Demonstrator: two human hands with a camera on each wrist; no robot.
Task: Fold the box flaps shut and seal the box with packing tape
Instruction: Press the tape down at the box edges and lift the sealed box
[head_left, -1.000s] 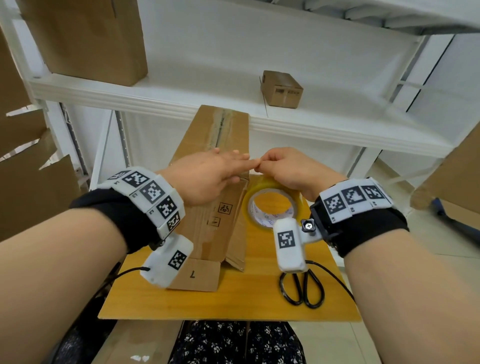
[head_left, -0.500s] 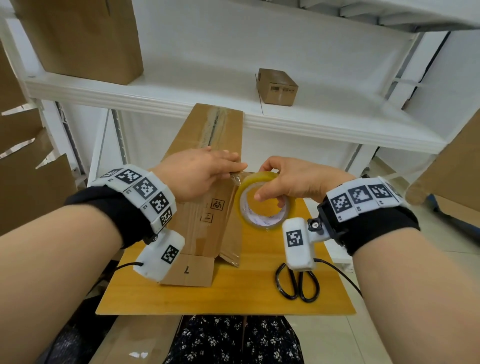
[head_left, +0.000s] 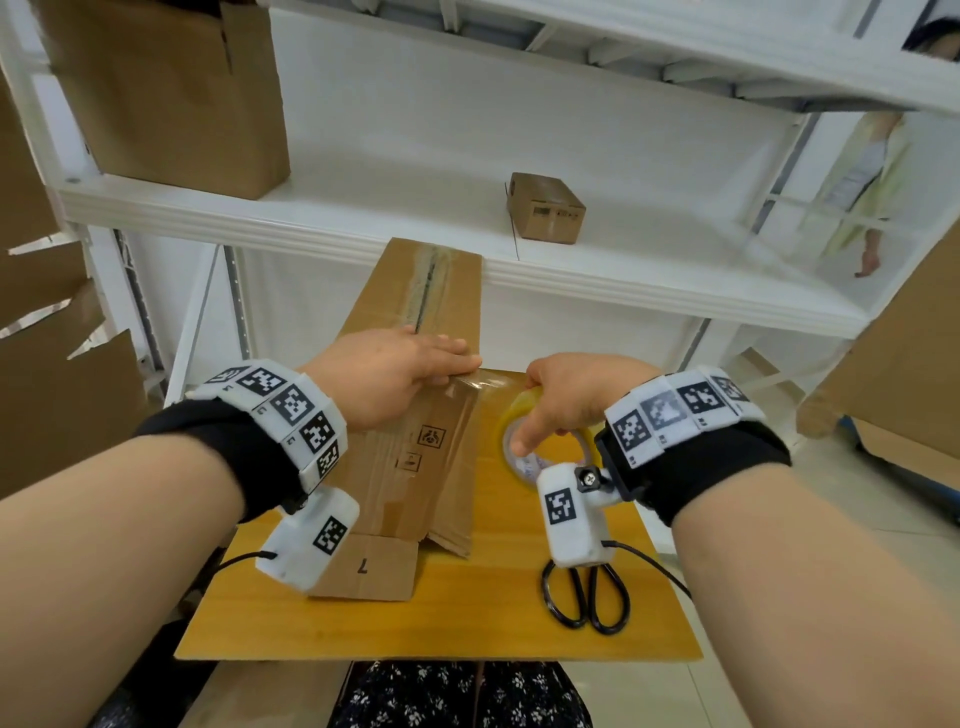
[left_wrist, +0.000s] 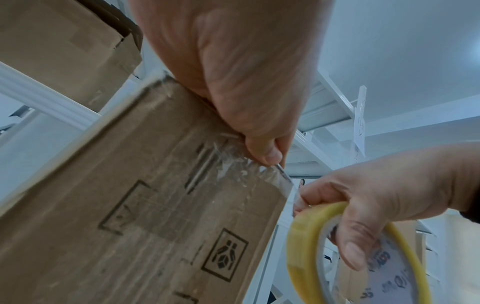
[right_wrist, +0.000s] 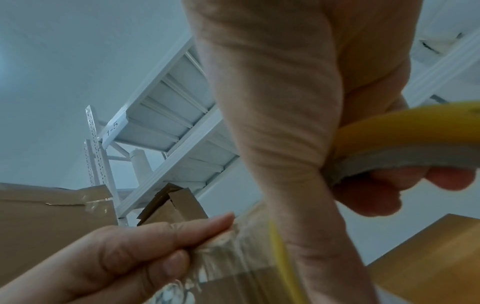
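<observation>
Head view: a tall brown cardboard box (head_left: 415, 431) is standing on a yellow wooden table (head_left: 467, 613) beside black scissors (head_left: 587, 597). The left hand (head_left: 384, 379) is pressing clear tape (head_left: 480, 383) onto the box's top corner.

Left wrist view: the thumb is pinning glossy, wrinkled tape (left_wrist: 241, 164).

Right wrist view: the right hand (right_wrist: 298, 102) is curling its fingers (right_wrist: 374, 197) through a yellow roll (right_wrist: 405, 131).

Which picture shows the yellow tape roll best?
The left wrist view: the tape roll shows nearly whole, with the right hand gripping its ring. In the head view, the hand and wrist camera hide most of the roll. The right wrist view is so close that it shows only a yellow arc and grey inner rim.
</observation>
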